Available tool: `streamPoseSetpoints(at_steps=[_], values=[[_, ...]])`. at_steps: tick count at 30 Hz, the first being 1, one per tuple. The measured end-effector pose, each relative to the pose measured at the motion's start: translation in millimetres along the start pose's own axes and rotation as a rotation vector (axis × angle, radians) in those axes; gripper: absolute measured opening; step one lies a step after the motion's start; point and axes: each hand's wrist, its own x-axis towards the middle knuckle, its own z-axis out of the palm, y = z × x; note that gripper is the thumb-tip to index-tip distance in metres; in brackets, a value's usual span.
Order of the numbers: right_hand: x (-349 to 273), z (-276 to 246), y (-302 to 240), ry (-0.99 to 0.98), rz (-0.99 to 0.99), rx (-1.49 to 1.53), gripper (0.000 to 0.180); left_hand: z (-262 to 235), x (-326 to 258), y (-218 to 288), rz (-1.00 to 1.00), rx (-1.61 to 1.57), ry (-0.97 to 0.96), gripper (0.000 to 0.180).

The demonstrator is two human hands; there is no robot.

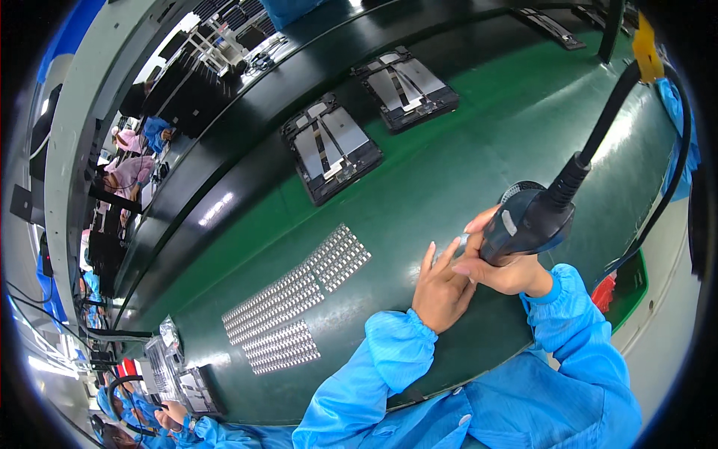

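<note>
My left hand [440,298] has its fingers stretched out and spread above the green work surface [404,232], against the fingertips of my right hand [512,275]. The fingers and thumb of that right hand are bent close together, pointing toward the left hand. A black device [527,224] with a thick cable [602,120] covers much of the right hand, so whatever it grips is hidden. To the left lie several blocks of small silvery parts in tight rows [280,303]. Both my arms wear blue sleeves [404,344].
Two opened flat electronic units [333,150] [407,88] lie on the far side, with another [550,28] at the far right. A green bin [634,292] stands at the right edge. At lower left, a co-worker's hand [176,415] is near more units [198,391].
</note>
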Motion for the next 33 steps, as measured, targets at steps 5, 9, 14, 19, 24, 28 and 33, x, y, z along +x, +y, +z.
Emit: streamPoseSetpoints(at_steps=[5, 9, 14, 19, 24, 28, 33], values=[[1.7, -6.3, -10.1, 0.045, 0.162, 0.188, 0.058, -0.7, 13.1, 14.1, -0.052, -0.066, 0.037, 0.022], [9.6, -8.2, -10.6, 0.028, 0.122, 0.207, 0.061, 4.9, 11.1, 9.9, -0.002, -0.008, 0.028, 0.022], [5.8, 1.7, -19.7, 0.097, 0.241, 0.173, 0.065, 9.5, 6.1, 11.0, 0.02, -0.012, 0.129, 0.018], [-8.8, -6.7, -1.1, 0.204, 0.159, -0.04, 0.065, 8.9, 3.0, 12.1, 0.021, -0.049, 0.073, 0.017], [-10.3, -5.8, 13.4, 0.131, 0.076, 0.077, 0.063, 14.0, -0.8, 7.5, 0.033, -0.042, 0.097, 0.017], [-9.2, -15.3, 28.2, 0.059, 0.022, 0.426, 0.07, 16.8, -0.8, 6.9, 0.045, -0.006, 0.103, 0.02], [-5.8, -9.9, 15.8, 0.06, 0.077, 0.414, 0.082, 15.9, 0.5, 6.8, 0.051, 0.007, 0.103, 0.019]])
